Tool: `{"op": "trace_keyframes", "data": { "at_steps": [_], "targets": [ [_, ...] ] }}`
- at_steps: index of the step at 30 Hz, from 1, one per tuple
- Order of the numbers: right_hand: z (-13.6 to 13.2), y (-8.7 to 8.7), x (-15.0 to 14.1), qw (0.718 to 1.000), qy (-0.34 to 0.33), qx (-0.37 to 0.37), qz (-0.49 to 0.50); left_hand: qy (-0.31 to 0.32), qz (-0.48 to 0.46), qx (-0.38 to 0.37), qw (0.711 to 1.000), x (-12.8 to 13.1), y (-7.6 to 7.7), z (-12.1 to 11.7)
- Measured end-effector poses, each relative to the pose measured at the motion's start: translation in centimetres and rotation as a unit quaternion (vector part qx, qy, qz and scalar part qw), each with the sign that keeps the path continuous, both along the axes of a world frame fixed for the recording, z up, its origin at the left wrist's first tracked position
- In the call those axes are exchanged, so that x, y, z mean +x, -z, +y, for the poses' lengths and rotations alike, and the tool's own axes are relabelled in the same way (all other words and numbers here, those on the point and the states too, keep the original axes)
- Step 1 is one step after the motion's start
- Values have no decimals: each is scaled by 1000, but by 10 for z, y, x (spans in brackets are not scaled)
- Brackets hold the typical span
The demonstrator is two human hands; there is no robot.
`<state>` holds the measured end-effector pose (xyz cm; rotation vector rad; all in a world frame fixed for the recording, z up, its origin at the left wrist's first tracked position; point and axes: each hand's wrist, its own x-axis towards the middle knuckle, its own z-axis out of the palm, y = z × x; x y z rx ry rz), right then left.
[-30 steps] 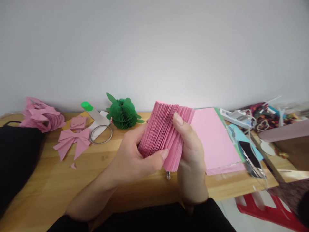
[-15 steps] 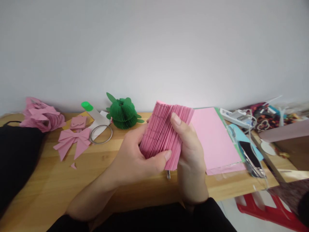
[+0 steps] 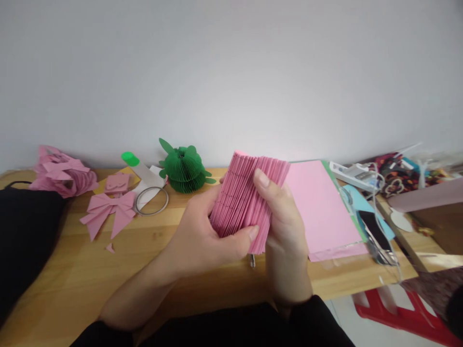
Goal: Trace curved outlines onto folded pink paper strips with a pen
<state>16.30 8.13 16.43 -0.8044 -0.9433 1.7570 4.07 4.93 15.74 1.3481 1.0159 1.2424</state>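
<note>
A thick pleated stack of pink paper (image 3: 231,202), with thin dark lines across its folds, is held up between both hands above the wooden table. My left hand (image 3: 206,231) wraps round its lower left side, the thumb lying over the front folds. My right hand (image 3: 284,217) grips the right side, with its thumb pressed on the upper folds. The other fingers of both hands are mostly hidden behind the paper. Below the stack, a small metal tip (image 3: 252,260) shows on the table; the rest of that object is hidden.
Behind stands a green honeycomb paper ball (image 3: 184,171). Leftward are a pink paper bow (image 3: 108,212), a metal ring (image 3: 152,212), a green-capped glue stick (image 3: 135,166) and a black cloth (image 3: 25,231). Pink sheets (image 3: 321,207), a phone (image 3: 374,231) and cables lie right.
Almost nothing differs. My right thumb has shifted very slightly left on the folds; both hands keep their hold on the pleated paper.
</note>
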Motion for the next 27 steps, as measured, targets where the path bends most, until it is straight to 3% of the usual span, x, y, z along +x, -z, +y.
{"op": "trace_keyframes", "data": {
  "at_steps": [27],
  "targets": [
    [-1, 2, -1, 1000, 7, 9, 20, 5, -9, 0, 1000, 0, 1, -1]
  ]
}}
